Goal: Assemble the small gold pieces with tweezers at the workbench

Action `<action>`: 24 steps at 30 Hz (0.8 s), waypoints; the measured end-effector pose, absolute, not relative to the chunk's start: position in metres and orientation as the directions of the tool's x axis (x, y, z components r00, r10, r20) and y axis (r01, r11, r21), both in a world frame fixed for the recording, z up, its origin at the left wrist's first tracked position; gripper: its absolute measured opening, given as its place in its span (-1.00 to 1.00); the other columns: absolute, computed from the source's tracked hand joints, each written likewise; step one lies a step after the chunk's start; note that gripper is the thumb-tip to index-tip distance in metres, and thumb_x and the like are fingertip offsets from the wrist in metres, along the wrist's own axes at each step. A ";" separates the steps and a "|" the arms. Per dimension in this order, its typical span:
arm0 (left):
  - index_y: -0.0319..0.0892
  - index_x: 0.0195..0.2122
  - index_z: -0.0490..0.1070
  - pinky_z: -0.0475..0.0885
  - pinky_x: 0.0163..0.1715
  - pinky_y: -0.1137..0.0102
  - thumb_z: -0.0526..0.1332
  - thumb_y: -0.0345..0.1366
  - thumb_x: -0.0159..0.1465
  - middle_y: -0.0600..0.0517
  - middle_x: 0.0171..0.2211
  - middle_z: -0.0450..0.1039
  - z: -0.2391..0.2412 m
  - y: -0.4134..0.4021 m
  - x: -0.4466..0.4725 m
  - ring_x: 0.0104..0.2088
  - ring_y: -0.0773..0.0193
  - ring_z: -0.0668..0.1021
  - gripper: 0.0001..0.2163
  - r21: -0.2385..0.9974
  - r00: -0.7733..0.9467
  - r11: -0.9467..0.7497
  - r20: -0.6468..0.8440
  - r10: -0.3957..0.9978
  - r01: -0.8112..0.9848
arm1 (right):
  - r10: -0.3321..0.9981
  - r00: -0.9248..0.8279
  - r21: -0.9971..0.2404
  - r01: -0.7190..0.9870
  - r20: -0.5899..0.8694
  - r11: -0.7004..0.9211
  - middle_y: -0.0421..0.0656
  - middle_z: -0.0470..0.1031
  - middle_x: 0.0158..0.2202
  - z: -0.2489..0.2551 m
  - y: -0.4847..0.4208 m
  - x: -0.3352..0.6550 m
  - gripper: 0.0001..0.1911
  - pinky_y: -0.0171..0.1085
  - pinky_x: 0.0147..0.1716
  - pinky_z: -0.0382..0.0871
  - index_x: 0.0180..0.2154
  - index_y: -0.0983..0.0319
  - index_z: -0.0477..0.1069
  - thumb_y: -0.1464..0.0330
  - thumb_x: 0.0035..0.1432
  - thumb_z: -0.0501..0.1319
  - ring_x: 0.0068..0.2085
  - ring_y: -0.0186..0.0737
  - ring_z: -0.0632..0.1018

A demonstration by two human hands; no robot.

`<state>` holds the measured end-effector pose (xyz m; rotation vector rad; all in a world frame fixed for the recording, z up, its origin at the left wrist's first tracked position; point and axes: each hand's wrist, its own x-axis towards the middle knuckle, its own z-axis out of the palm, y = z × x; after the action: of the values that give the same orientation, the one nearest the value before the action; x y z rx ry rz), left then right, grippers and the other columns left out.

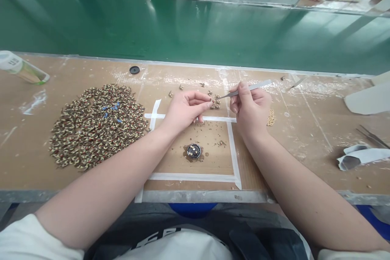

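My left hand [187,107] is closed in a pinch over the middle of the table; what sits between its fingertips is too small to make out. Slim metal tweezers [257,85] are gripped in my right hand [251,105], their tip pointing left, close to the left fingertips. Just below the tip lies a small cluster of gold-and-dark metal pieces [215,106], with a few more scattered behind. Nearer my body, a small round dish [194,151] of dark contents and pale bits stands in a brown stain. Left of my left forearm spreads a large heap of similar small pieces [97,126].
White tape [195,177] marks a rectangle on the table. Small golden bits [271,118] lie beside my right hand. Farther right are another pair of tweezers [373,136] and crumpled white wrapping [362,157]. A black cap [134,70] and clear tube [26,68] lie left. Behind runs a green surface [183,28].
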<state>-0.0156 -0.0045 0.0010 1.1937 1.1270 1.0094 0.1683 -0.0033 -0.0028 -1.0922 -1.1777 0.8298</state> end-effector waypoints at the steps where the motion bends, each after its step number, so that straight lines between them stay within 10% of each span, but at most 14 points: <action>1: -0.17 -0.29 0.60 0.27 -0.65 0.47 0.46 -0.34 0.23 0.07 -0.53 0.58 0.001 -0.004 -0.016 -0.66 0.43 0.49 -0.92 0.994 0.171 0.109 -0.107 0.979 -0.004 | 0.932 0.215 -0.956 0.039 0.292 0.291 -0.27 0.29 -0.61 -0.003 -0.003 0.168 -0.50 -0.30 -0.62 0.08 -0.40 0.20 0.53 -0.07 0.36 0.28 -0.63 -0.42 0.28; 24: -0.15 -0.28 0.61 0.35 -0.63 0.49 0.49 -0.29 0.19 0.07 -0.47 0.61 -0.001 -0.003 -0.018 -0.66 0.47 0.42 -0.87 0.992 0.144 0.114 -0.105 0.984 -0.057 | 0.935 0.216 -0.959 0.029 0.282 0.282 -0.26 0.32 -0.60 0.002 -0.008 0.165 -0.49 -0.30 -0.61 0.13 -0.40 0.21 0.56 -0.09 0.33 0.30 -0.61 -0.41 0.31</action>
<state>-0.0175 -0.0026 -0.0009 1.1452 1.1084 1.0560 0.1650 -0.0079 0.0019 -1.0911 -1.1687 0.8420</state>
